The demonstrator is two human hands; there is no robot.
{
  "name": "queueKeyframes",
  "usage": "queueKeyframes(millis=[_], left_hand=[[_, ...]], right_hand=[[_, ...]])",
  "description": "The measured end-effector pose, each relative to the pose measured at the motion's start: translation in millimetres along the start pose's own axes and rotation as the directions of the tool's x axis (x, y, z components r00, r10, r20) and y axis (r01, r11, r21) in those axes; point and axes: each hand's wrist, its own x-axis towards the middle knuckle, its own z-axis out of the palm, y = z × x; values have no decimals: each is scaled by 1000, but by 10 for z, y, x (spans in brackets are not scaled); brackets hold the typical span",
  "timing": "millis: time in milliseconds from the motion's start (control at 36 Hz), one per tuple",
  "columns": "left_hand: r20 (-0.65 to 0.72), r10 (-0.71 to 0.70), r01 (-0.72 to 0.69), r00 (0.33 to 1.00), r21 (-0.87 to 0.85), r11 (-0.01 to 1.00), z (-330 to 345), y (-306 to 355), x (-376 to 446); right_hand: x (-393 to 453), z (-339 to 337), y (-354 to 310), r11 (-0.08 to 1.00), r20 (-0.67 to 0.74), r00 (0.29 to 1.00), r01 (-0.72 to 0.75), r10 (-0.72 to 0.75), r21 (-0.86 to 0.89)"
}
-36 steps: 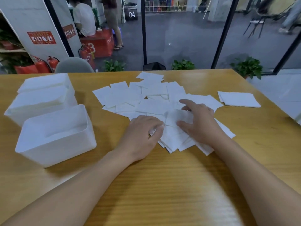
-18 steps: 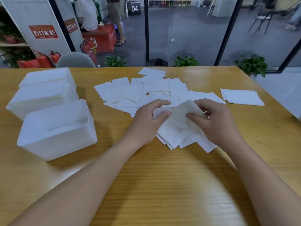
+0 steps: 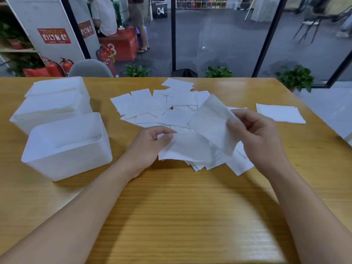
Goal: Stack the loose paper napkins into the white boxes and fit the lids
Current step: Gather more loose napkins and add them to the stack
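Beyond the wooden table (image 3: 171,216) I see a glass wall, potted plants (image 3: 294,78), red fire extinguishers (image 3: 57,66) and a grey chair back (image 3: 90,68) at the far edge. Nothing stands between the hands and the boxes.

Near box (image 3: 66,147), left of my left forearm: open, and I can make out nothing inside. Two more white boxes (image 3: 51,103) sit behind it, touching it; the pale layers at their tops could be napkins or lids, I cannot tell.

Loose napkins (image 3: 152,105) lie scattered mid-table, overlapping. A neat small stack (image 3: 280,113) lies apart at far right.

Right hand (image 3: 261,138): thumb and fingers pinch a lifted napkin (image 3: 213,122), tilted above the pile. Left hand (image 3: 150,145): fingers curled, pinching the edge of another napkin (image 3: 186,147) lying on the near heap.
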Motion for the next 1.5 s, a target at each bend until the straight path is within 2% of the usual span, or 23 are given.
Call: queueKeyframes(millis=[56, 111, 167, 278, 472, 583, 639, 750, 889, 944, 1000, 1083, 1167, 1250, 1333, 1389, 1500], left_hand=[[103, -34, 41, 994, -67, 997, 8, 35, -17], [223, -44, 56, 974, -49, 997, 41, 63, -39], [289, -54, 52, 956, 15, 999, 75, 78, -45], [290, -99, 86, 952, 57, 995, 73, 105, -16], [283, -150, 159, 947, -10, 987, 68, 132, -29], [291, -127, 134, 948, -4, 991, 75, 116, -32], [283, -100, 97, 954, 23, 995, 84, 99, -39], [241, 13, -61, 970, 190, 980, 95, 56, -52], [215, 122, -174, 969, 243, 954, 109, 88, -94], [229, 164, -213, 959, 206, 955, 109, 104, -153], [232, 190, -236, 954, 188, 953, 88, 83, -224], [251, 167, -217, 953, 188, 958, 19, 4, -318], [259, 169, -251, 951, 326, 911, -23, -37, -361], [244, 201, -286, 949, 391, 875, -28, -18, -349], [241, 187, -279, 952, 443, 852, -38, 1, -330], [262, 171, -272, 950, 423, 864, -62, -1, -324], [345, 140, -276, 928, 386, 880, -90, 23, -336]], right_hand=[[-7, 55, -18, 990, 81, 994, -80, 71, 118], [-25, 130, 1, 984, 180, 978, -131, 108, 122], [-45, 224, 49, 993, 251, 961, -115, 118, -24], [-82, 370, 149, 955, 333, 927, -78, 176, -287], [-93, 399, 224, 926, 288, 938, -77, 193, -369], [-98, 418, 217, 923, 290, 937, -76, 196, -378], [-98, 416, 218, 920, 295, 936, -70, 194, -385], [-121, 378, 221, 900, 281, 947, -19, 156, -436], [-140, 306, 133, 788, 306, 952, 193, -6, -585], [-158, 284, 116, 806, 309, 951, 195, -16, -559], [-173, 259, 135, 875, 307, 951, 111, 44, -471], [-170, 222, 183, 911, 350, 924, 8, 151, -413], [-178, 229, 203, 881, 406, 894, 27, 190, -472], [-184, 264, 208, 820, 395, 907, 113, 145, -560], [-138, 284, 181, 782, 306, 951, 161, 40, -602], [-104, 319, 170, 765, 267, 964, 168, 6, -622], [-78, 524, 173, 730, 280, 960, 176, 23, -661]])
